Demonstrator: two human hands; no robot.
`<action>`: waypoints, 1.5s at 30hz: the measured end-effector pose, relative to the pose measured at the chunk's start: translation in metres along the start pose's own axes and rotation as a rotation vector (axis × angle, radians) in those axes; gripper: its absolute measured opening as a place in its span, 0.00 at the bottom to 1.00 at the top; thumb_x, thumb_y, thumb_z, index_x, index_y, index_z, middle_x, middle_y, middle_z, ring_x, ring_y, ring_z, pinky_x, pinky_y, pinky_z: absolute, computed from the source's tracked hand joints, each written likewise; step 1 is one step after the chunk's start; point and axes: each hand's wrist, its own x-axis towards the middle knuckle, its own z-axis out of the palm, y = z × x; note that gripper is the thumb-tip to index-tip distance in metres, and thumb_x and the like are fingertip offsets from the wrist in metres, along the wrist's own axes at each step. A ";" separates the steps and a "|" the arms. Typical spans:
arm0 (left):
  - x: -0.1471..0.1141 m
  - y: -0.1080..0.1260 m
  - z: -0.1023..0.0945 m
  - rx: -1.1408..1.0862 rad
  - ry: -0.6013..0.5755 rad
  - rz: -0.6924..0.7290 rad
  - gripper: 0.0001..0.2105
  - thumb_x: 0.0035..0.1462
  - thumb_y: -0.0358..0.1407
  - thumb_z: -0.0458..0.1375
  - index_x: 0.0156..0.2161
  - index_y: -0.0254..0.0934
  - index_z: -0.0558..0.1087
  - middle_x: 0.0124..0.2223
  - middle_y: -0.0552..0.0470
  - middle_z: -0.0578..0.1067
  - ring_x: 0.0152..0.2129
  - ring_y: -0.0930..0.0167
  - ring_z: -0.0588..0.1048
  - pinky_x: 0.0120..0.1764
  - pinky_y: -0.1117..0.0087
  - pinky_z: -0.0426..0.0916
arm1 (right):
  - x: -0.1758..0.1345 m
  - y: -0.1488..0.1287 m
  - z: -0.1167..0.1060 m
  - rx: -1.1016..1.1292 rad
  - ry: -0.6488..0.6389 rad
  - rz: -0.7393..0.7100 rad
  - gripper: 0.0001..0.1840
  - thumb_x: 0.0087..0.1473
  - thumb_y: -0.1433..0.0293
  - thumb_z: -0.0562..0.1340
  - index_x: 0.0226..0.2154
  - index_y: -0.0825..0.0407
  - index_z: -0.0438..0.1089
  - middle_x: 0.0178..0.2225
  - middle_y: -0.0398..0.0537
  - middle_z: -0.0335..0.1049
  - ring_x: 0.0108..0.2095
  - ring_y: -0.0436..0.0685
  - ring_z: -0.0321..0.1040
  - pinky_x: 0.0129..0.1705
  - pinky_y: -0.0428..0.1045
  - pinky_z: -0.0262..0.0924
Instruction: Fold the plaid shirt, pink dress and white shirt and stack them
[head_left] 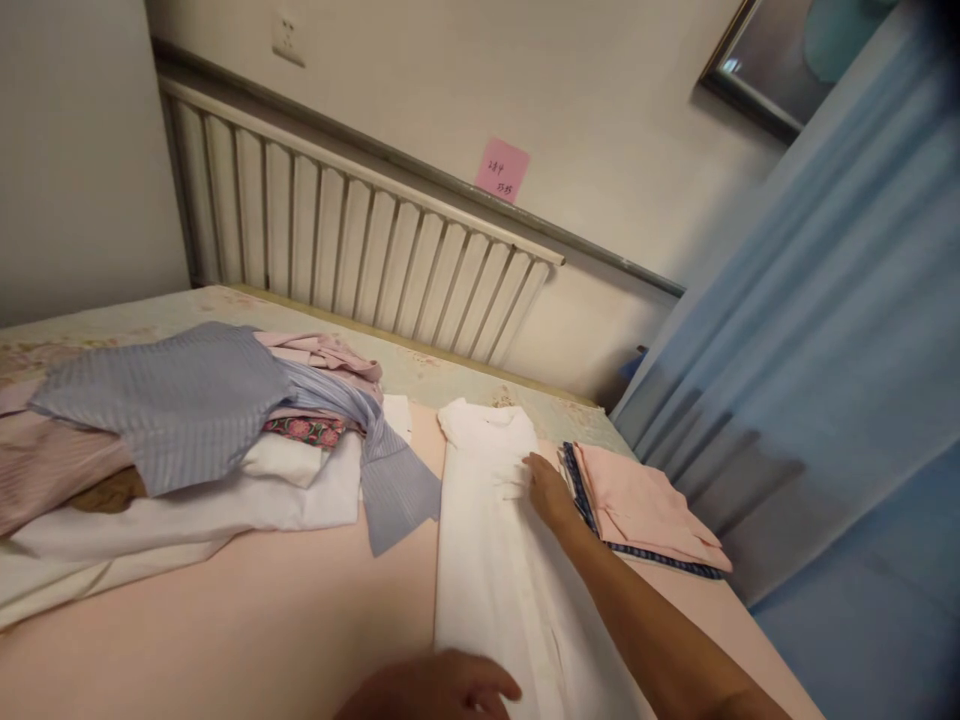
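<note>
A long white garment (480, 570) lies folded lengthwise into a narrow strip, its neckline toward the wall. My right hand (551, 492) rests at its upper right edge, the forefinger stretched out onto the cloth. Small creases show beside those fingertips. At the bottom of the view, my left hand (431, 685) is over the strip's lower left edge, partly cut off and a bit blurred. Its thumb and forefinger stand apart with nothing seen between them. Whether it touches the cloth is unclear.
A heap of loose clothes (195, 400) lies to the left, a blue striped piece on top. Folded pink clothing (645, 500) sits on dark patterned cloth at right. Behind the bed (300, 620) is a radiator (360, 235); a blue curtain (810, 350) hangs at right.
</note>
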 end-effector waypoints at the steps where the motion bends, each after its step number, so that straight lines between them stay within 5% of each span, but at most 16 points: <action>1: 0.001 0.002 -0.007 -0.102 0.052 -0.014 0.21 0.49 0.44 0.59 0.49 0.41 0.71 0.46 0.46 0.76 0.37 0.63 0.77 0.36 0.63 0.72 | 0.000 -0.007 0.000 0.024 0.018 0.013 0.23 0.49 0.78 0.53 0.46 0.54 0.70 0.52 0.54 0.69 0.55 0.58 0.62 0.59 0.56 0.53; 3: 0.004 0.005 -0.023 -0.224 0.319 -0.056 0.17 0.51 0.44 0.55 0.43 0.37 0.70 0.42 0.45 0.75 0.31 0.66 0.77 0.28 0.68 0.70 | -0.003 -0.021 0.001 0.078 0.039 0.048 0.21 0.50 0.75 0.53 0.46 0.53 0.70 0.50 0.53 0.70 0.53 0.58 0.63 0.58 0.55 0.54; 6: 0.008 0.001 -0.043 0.009 0.841 -0.153 0.09 0.54 0.39 0.50 0.35 0.36 0.67 0.35 0.49 0.74 0.31 0.69 0.75 0.31 0.70 0.68 | -0.016 -0.039 0.008 0.167 0.037 0.160 0.14 0.53 0.69 0.53 0.39 0.51 0.72 0.38 0.50 0.74 0.42 0.59 0.69 0.49 0.54 0.61; 8: 0.010 -0.005 -0.049 0.191 0.990 -0.186 0.06 0.54 0.36 0.50 0.34 0.37 0.67 0.33 0.50 0.74 0.33 0.69 0.74 0.35 0.69 0.68 | -0.029 -0.049 0.015 0.246 -0.006 0.256 0.12 0.54 0.67 0.52 0.31 0.50 0.71 0.27 0.46 0.72 0.32 0.57 0.70 0.39 0.51 0.64; 11: 0.017 -0.012 -0.050 0.076 0.943 -0.186 0.07 0.54 0.34 0.50 0.38 0.37 0.67 0.34 0.51 0.74 0.32 0.70 0.74 0.34 0.70 0.69 | -0.050 -0.060 0.026 0.381 -0.106 0.384 0.09 0.51 0.66 0.54 0.27 0.50 0.68 0.18 0.40 0.66 0.21 0.53 0.66 0.26 0.47 0.60; 16: 0.028 -0.010 -0.045 -0.201 0.847 -0.207 0.13 0.56 0.33 0.50 0.47 0.35 0.62 0.36 0.49 0.74 0.29 0.71 0.76 0.28 0.73 0.71 | -0.076 -0.074 0.032 0.538 -0.178 0.535 0.15 0.48 0.66 0.57 0.40 0.53 0.68 0.16 0.34 0.59 0.17 0.50 0.59 0.19 0.44 0.54; 21: 0.029 -0.006 -0.039 -0.081 0.823 -0.213 0.22 0.54 0.32 0.51 0.55 0.33 0.58 0.39 0.45 0.75 0.31 0.68 0.76 0.27 0.72 0.70 | -0.108 -0.090 0.025 0.671 -0.212 0.629 0.31 0.43 0.70 0.60 0.53 0.55 0.64 0.18 0.33 0.57 0.17 0.48 0.54 0.18 0.43 0.50; 30: 0.030 -0.013 -0.030 0.162 0.778 -0.041 0.29 0.44 0.24 0.51 0.55 0.37 0.61 0.50 0.46 0.75 0.43 0.67 0.74 0.44 0.70 0.67 | -0.154 -0.098 0.006 0.727 -0.281 0.751 0.41 0.41 0.71 0.64 0.59 0.53 0.58 0.19 0.32 0.53 0.18 0.46 0.50 0.20 0.43 0.49; 45: 0.023 0.001 -0.028 0.217 0.729 -0.126 0.24 0.48 0.28 0.52 0.54 0.37 0.63 0.51 0.45 0.74 0.45 0.64 0.73 0.43 0.68 0.68 | -0.253 -0.132 -0.018 0.868 -0.257 0.826 0.35 0.43 0.61 0.67 0.55 0.51 0.65 0.24 0.41 0.70 0.28 0.56 0.69 0.32 0.51 0.65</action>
